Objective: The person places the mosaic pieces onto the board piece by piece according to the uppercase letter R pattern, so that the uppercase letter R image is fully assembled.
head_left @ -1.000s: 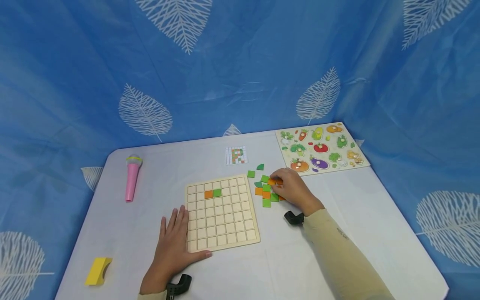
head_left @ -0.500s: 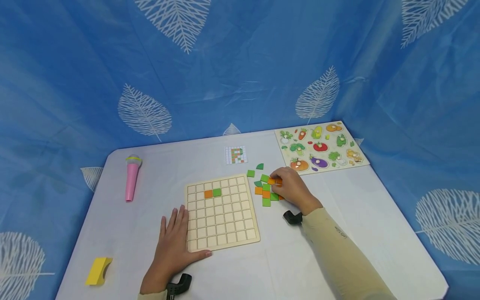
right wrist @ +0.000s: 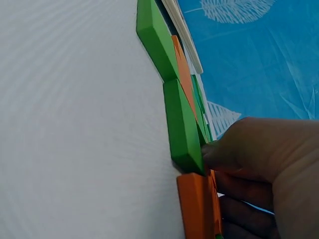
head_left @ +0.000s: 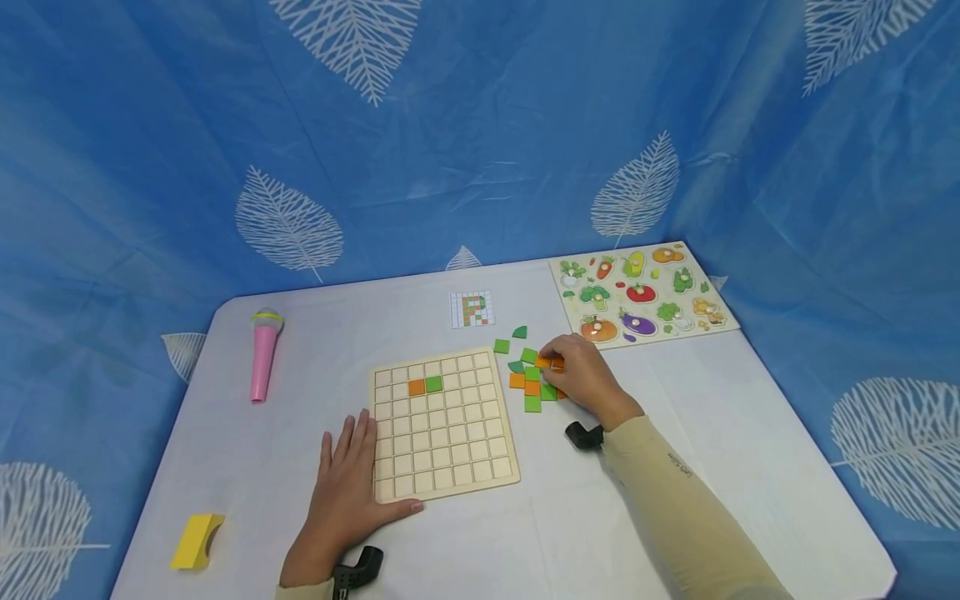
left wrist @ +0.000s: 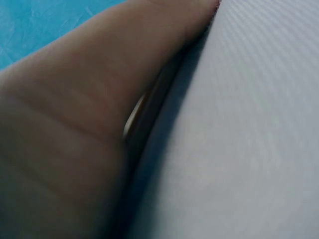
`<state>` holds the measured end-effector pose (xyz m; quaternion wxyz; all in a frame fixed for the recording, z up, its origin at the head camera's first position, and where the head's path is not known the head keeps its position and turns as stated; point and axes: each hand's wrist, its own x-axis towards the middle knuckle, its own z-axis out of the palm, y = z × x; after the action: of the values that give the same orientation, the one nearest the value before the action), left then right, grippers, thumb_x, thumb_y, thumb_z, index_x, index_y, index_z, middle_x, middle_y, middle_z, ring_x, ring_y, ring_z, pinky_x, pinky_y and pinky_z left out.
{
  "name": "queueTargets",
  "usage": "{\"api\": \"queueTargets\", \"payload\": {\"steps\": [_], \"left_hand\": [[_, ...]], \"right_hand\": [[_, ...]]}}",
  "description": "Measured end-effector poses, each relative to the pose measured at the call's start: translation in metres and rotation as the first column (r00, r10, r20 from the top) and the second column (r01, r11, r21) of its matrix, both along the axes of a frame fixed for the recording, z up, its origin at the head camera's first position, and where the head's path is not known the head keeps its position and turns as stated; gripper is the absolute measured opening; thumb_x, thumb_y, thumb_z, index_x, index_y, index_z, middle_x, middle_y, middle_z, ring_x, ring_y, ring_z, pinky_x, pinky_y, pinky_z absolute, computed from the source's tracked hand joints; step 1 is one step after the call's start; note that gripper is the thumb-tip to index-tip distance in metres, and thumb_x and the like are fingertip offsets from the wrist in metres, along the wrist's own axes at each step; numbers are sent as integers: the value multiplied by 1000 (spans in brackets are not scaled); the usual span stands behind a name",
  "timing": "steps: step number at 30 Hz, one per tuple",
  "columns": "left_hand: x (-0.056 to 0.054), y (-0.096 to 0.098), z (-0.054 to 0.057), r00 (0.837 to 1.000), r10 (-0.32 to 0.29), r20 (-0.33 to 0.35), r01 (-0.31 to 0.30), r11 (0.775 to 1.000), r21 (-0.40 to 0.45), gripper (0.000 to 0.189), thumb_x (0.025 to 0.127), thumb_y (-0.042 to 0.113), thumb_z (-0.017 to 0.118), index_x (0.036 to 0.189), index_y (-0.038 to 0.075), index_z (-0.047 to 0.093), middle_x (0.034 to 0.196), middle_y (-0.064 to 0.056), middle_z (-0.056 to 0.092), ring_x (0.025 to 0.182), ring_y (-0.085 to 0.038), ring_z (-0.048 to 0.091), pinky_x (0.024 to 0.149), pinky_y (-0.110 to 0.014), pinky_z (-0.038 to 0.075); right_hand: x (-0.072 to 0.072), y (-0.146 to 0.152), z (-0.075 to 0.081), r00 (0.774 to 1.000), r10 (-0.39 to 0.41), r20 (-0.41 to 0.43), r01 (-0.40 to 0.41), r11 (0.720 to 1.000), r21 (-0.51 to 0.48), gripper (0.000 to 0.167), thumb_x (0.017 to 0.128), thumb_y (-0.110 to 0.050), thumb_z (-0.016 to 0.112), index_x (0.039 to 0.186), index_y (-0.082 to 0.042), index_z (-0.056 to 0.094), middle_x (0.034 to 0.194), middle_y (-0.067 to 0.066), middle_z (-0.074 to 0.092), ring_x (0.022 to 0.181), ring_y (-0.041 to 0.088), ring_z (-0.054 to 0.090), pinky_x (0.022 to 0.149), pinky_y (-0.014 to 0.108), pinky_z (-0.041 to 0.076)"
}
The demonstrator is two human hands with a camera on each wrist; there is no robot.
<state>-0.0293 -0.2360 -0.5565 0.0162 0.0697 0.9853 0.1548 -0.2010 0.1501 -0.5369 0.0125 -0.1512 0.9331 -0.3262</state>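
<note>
My left hand (head_left: 345,492) lies flat with fingers spread at the left edge of a pale wooden grid board (head_left: 442,433), its thumb along the near edge. One orange tile (head_left: 417,387) and one green tile (head_left: 434,384) sit side by side in the board's upper rows. Right of the board, my right hand (head_left: 588,379) is over a cluster of loose tiles, fingers bent down beside an orange tile (head_left: 542,362). In the right wrist view, the thumb (right wrist: 219,152) touches or nearly touches a green tile (right wrist: 182,127); whether anything is pinched is hidden.
Behind the board lies a small pattern card (head_left: 472,309). A vegetable puzzle board (head_left: 641,296) occupies the back right. At left are a pink toy microphone (head_left: 263,358) and a yellow block (head_left: 197,542). Blue leaf-print cloth (head_left: 480,150) rises behind the table.
Both hands keep almost the same place over the last second. The tiles on the board and in the cluster show no clear movement; only the view shifts very slightly.
</note>
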Motion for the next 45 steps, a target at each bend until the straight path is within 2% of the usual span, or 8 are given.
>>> {"api": "queueTargets", "payload": {"steps": [9,19,25,32,42,45], "left_hand": [[-1,-2,-3,1000,0,0,0,1000,-3,153,63,99,63,166,-5,18,173,-20,12,159,-38,7,123,-57,-6],[-2,-1,-1,1000,15,18,-15,1000,-5,154,62,101,62,166,-4,18,173,-19,13,159,-36,4,123,-58,-6],[-1,-1,1,1000,13,19,-13,1000,-6,154,61,100,63,166,-4,18,173,-19,14,159,-37,5,123,-58,-5],[-1,-3,-1,1000,15,2,-15,1000,0,154,61,101,63,166,-4,18,173,-19,14,159,-37,5,123,-58,-5],[-2,0,-1,1000,19,13,-19,1000,-6,155,61,102,61,166,-3,18,173,-20,15,159,-37,5,123,-59,-5],[-1,0,0,1000,17,14,-17,1000,0,155,61,101,62,166,-4,19,173,-20,15,159,-38,6,123,-59,-5]], "right_hand": [[-1,-2,-2,999,17,-49,-15,999,36,22,90,-8,84,112,-5,79,109,5,72,101,24,60,96,42,54],[-1,-4,1,995,15,-95,-13,1000,24,23,89,-6,84,111,-4,79,108,5,72,99,24,60,92,40,55],[-1,-9,3,986,53,-157,-55,998,-12,19,88,-4,83,106,-3,78,102,5,72,88,22,59,80,36,55],[1,-41,10,970,168,-178,-173,985,-16,17,89,-8,82,105,-6,78,105,3,73,103,23,66,96,40,54],[3,-109,6,904,380,-197,-385,923,15,11,94,-6,78,103,-10,80,101,-2,75,96,15,66,91,32,54],[4,-120,5,895,408,-181,-411,911,18,11,95,-6,77,103,-11,82,101,-3,76,96,14,66,88,30,54]]}}
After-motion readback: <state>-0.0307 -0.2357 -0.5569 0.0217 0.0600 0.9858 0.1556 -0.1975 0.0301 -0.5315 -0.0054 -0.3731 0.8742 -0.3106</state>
